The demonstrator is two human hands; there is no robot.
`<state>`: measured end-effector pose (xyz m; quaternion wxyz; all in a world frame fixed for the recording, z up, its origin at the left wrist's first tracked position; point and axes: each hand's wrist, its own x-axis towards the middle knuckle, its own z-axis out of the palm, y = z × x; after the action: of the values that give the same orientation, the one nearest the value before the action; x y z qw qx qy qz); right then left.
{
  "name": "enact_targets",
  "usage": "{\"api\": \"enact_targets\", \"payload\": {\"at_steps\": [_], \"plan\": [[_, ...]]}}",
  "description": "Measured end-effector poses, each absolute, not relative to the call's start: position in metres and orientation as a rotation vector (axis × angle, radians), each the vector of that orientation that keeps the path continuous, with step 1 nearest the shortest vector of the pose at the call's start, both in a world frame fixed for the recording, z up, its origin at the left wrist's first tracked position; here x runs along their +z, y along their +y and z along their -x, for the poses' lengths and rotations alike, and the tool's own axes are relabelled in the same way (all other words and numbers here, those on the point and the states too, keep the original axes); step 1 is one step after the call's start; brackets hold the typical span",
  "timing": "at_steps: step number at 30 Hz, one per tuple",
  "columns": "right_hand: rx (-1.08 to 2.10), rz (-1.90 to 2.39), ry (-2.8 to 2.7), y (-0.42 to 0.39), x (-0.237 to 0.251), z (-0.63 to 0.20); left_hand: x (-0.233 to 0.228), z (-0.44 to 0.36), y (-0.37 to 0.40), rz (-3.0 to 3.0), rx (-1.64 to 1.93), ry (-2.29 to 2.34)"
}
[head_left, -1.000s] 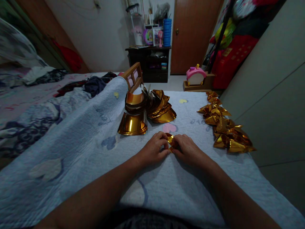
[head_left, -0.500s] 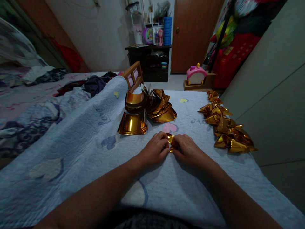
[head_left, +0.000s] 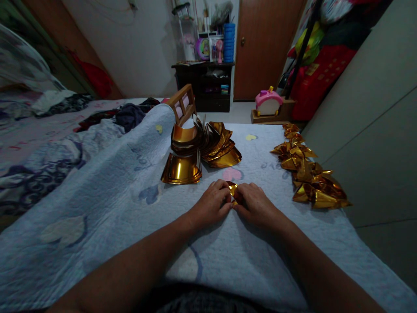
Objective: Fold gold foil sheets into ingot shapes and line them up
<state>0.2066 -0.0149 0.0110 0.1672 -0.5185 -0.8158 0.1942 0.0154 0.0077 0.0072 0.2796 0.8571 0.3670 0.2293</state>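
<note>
Between my two hands is a small piece of shiny gold foil paper, partly folded and mostly covered by fingers. My left hand is closed on its left side, and my right hand pinches it from the right, the thumbs almost meeting at the near edge. Beyond the hands, stacks of flat gold foil sheets lie fanned and curved on the blue quilted cover. To the right runs a heap of folded gold foil pieces with pointed ends.
A small wooden chair-like frame stands behind the sheets. A pink toy sits on a box past the far edge. On the left is a bed with rumpled clothes; a pale cabinet panel borders the right side.
My right hand has shifted very slightly left, closer to my left hand, over the foil paper. The stacks and the folded heap are unchanged.
</note>
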Motion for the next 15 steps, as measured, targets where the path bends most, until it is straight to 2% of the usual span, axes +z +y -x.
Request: {"api": "enact_targets", "payload": {"at_steps": [7, 15], "plan": [[0.494, 1.545, -2.315, -0.0161, 0.0102, -0.2012, 0.0061, -0.0146, 0.0089, -2.298, 0.6, 0.979], [0.585, 1.578, -2.278, -0.0156, 0.008, -0.1999, 0.0049, -0.0154, 0.0102, -2.298, 0.598, 0.962]]}}
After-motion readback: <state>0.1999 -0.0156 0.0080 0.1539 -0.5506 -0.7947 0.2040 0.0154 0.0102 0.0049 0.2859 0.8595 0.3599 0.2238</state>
